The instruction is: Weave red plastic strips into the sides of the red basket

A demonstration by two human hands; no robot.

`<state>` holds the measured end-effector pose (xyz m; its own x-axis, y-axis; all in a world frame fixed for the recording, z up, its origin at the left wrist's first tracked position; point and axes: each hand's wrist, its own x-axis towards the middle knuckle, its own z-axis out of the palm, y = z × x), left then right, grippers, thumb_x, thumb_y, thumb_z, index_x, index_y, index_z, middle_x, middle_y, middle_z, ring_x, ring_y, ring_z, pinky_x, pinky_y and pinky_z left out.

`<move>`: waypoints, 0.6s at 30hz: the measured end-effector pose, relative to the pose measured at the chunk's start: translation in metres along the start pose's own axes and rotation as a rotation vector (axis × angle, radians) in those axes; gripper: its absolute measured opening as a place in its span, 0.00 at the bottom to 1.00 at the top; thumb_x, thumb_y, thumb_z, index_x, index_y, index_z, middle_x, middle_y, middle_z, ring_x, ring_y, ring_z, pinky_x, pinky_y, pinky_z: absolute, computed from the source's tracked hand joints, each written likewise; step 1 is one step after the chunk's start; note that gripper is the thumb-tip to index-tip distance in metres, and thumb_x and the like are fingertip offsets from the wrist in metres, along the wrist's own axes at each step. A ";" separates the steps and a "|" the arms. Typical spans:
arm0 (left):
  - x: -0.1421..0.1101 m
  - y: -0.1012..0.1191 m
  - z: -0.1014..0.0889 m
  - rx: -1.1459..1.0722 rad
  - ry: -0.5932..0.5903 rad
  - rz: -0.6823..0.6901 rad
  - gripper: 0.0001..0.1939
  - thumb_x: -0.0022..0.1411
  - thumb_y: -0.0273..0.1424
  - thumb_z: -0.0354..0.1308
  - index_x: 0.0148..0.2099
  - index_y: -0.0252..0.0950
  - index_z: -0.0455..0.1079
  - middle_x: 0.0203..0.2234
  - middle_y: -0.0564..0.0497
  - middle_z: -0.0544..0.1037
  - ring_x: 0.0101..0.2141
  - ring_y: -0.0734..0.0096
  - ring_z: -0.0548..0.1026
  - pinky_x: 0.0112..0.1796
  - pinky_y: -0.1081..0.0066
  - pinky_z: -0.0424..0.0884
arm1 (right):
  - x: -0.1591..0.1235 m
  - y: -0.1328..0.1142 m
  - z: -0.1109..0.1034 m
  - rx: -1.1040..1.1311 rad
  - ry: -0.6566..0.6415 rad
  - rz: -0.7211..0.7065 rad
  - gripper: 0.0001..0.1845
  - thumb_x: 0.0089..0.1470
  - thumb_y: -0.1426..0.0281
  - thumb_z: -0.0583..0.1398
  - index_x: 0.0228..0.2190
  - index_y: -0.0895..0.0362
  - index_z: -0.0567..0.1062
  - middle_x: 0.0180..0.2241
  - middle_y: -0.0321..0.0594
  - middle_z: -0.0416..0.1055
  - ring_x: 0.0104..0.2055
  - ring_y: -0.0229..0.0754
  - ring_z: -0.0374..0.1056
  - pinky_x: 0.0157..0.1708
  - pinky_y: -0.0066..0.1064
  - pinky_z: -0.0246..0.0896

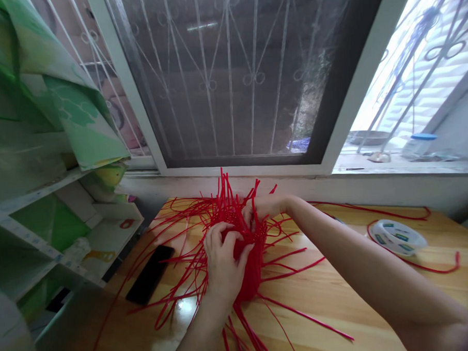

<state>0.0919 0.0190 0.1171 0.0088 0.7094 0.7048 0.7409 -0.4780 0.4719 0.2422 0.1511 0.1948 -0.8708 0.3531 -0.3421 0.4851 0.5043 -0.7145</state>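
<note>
A red woven basket [251,278] of plastic cord stands on the wooden table, with many loose red cord ends [177,297] fanning out around it and some sticking up from its rim. My left hand [225,253] curls over the near left side of the weave, thumb and fingers closed on the red cords. Across the top, my right hand [259,211] reaches into the far side of the rim, its fingers bent in among the strands. The cords partly cover the right fingertips, so what exactly they pinch is hidden.
A black phone [150,275] lies left of the basket on the wooden table [321,311]. To the right sits a round white container [397,237] with red cord beside it. Behind is a barred window [230,82]; a shelf [66,239] and green curtain [72,110] stand at left.
</note>
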 end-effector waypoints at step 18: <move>0.000 0.000 0.000 -0.002 -0.003 0.002 0.07 0.53 0.28 0.61 0.35 0.36 0.66 0.42 0.49 0.65 0.46 0.64 0.61 0.49 0.61 0.56 | -0.001 0.005 0.002 0.005 0.066 -0.035 0.20 0.33 0.84 0.51 0.25 0.61 0.79 0.24 0.34 0.74 0.30 0.35 0.68 0.32 0.25 0.60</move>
<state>0.0922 0.0188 0.1173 0.0120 0.7097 0.7044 0.7398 -0.4802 0.4713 0.2448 0.1514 0.1902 -0.8800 0.3868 -0.2756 0.4537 0.5132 -0.7285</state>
